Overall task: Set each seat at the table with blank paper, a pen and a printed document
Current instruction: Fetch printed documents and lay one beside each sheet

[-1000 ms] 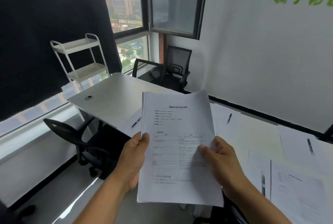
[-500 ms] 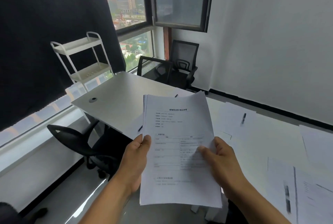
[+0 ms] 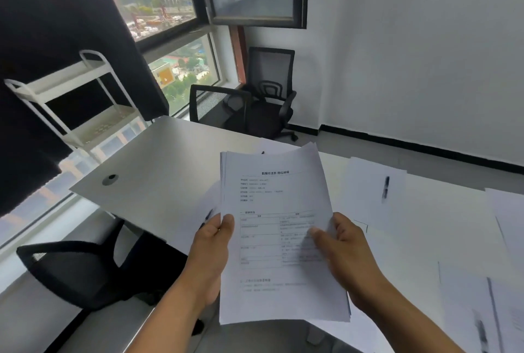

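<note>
I hold a stack of printed documents (image 3: pixel 278 228) upright in front of me above the white table (image 3: pixel 158 176). My left hand (image 3: pixel 211 253) grips the stack's left edge, thumb on top. My right hand (image 3: pixel 344 256) pinches the right side, thumb pressing the top sheet. A blank sheet with a black pen (image 3: pixel 385 186) lies on the table to the right. Another pen (image 3: pixel 207 215) on paper peeks out left of the stack. At the lower right lies a sheet with a pen (image 3: pixel 480 330).
A black office chair (image 3: pixel 76 270) stands at the table's near left side. Two more black chairs (image 3: pixel 263 97) stand by the window corner. A white trolley shelf (image 3: pixel 85 97) is at the left, beside a black blind. More paper (image 3: pixel 507 216) lies at the right edge.
My view has moved closer to the table and tilted down. The stack stays in both hands, and my right thumb has shifted slightly on the top sheet.
</note>
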`<action>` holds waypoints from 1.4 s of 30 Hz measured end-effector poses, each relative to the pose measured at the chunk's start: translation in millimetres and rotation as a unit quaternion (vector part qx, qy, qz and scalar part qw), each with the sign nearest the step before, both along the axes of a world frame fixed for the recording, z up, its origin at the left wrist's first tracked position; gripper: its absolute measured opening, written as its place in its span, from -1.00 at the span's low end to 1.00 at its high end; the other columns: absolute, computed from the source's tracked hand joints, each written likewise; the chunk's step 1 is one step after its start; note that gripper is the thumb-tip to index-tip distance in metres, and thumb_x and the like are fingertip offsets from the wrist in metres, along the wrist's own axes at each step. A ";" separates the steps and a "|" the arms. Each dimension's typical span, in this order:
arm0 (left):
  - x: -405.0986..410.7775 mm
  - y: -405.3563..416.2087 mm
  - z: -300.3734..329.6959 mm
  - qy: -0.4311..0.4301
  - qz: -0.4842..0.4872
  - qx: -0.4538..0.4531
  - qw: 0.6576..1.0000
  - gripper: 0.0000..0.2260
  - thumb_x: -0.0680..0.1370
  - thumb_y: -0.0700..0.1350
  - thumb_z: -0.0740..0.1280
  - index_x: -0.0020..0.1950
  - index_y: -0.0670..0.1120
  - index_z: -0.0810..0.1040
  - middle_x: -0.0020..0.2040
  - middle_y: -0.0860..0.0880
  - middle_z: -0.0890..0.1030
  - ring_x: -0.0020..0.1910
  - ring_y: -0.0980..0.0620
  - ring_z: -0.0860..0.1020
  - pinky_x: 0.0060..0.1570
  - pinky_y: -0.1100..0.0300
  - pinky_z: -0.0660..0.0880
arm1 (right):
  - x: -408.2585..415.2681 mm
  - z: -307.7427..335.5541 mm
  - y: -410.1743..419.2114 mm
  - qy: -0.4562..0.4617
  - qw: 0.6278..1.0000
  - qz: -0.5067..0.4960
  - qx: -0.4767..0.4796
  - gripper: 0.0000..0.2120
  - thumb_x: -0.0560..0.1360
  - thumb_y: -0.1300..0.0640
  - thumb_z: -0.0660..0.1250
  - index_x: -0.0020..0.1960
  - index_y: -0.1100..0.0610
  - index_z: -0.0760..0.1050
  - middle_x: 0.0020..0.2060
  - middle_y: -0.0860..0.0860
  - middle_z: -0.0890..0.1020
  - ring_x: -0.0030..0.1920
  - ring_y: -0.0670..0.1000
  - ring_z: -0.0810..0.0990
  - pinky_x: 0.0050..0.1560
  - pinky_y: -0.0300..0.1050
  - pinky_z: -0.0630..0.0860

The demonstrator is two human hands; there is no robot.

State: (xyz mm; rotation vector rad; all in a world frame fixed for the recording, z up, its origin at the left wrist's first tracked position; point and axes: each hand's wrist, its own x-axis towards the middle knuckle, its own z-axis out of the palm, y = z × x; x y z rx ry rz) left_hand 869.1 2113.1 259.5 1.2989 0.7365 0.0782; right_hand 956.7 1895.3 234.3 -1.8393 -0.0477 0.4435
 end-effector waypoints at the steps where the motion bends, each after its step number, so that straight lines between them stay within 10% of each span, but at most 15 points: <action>1: 8.9 1.2 -2.0 0.003 -0.004 -0.002 1.000 -0.68 0.83 -0.03 0.14 0.38 -0.01 0.67 0.24 -0.05 0.78 0.22 -0.10 0.75 0.33 -0.18 0.63 | 7.5 -1.6 0.4 0.001 1.000 -0.004 -0.002 -0.93 0.71 0.00 0.34 0.14 -0.03 0.56 0.06 -0.18 0.71 0.00 0.00 0.74 -0.09 -0.06 0.71; 15: 106.1 43.6 -55.4 0.053 -0.110 -0.005 0.992 -0.68 0.83 -0.02 0.14 0.37 0.03 0.68 0.23 0.01 0.78 0.21 -0.04 0.76 0.29 -0.16 0.65 | 58.9 -40.6 26.3 0.066 0.991 -0.114 -0.029 -0.89 0.69 0.04 0.38 0.09 0.07 0.56 0.05 -0.10 0.74 0.00 0.03 0.75 -0.07 -0.01 0.73; 22: 133.5 72.9 -104.6 0.091 -0.184 -0.014 0.979 -0.68 0.83 -0.01 0.14 0.38 0.07 0.67 0.27 0.08 0.76 0.30 0.03 0.71 0.34 -0.05 0.59 | 56.7 -74.7 52.8 0.106 0.979 -0.166 -0.054 -0.70 0.65 -0.01 0.41 0.17 0.22 0.52 0.08 0.13 0.73 0.10 0.30 0.71 0.15 0.42 0.65; 27: 134.2 78.3 -129.8 0.126 -0.200 -0.016 0.972 -0.68 0.83 0.00 0.14 0.39 0.07 0.68 0.29 0.10 0.75 0.35 0.05 0.67 0.42 -0.06 0.53 | 52.4 -96.5 59.8 0.129 0.976 -0.167 -0.054 -0.92 0.68 0.05 0.36 0.14 0.03 0.58 0.07 -0.11 0.74 0.05 0.03 0.75 0.15 0.22 0.72; 37: 118.9 59.3 -154.1 0.158 -0.206 -0.058 0.964 -0.68 0.83 0.00 0.15 0.38 0.04 0.68 0.26 0.04 0.77 0.26 -0.02 0.73 0.31 -0.15 0.64 | 35.9 -126.7 39.7 0.165 0.969 -0.168 -0.074 -0.76 0.64 -0.04 0.37 0.13 0.13 0.54 0.05 0.08 0.73 0.06 0.27 0.72 0.13 0.36 0.68; 42: 108.4 51.3 -170.9 0.180 -0.191 -0.056 0.963 -0.72 0.82 -0.02 0.20 0.38 0.00 0.67 0.26 -0.01 0.77 0.24 -0.09 0.74 0.34 -0.22 0.62 | 33.8 -139.7 30.4 0.177 0.970 -0.151 -0.073 -0.81 0.74 0.11 0.24 0.11 -0.01 0.64 -0.05 -0.13 0.77 -0.07 -0.04 0.78 0.09 0.16 0.75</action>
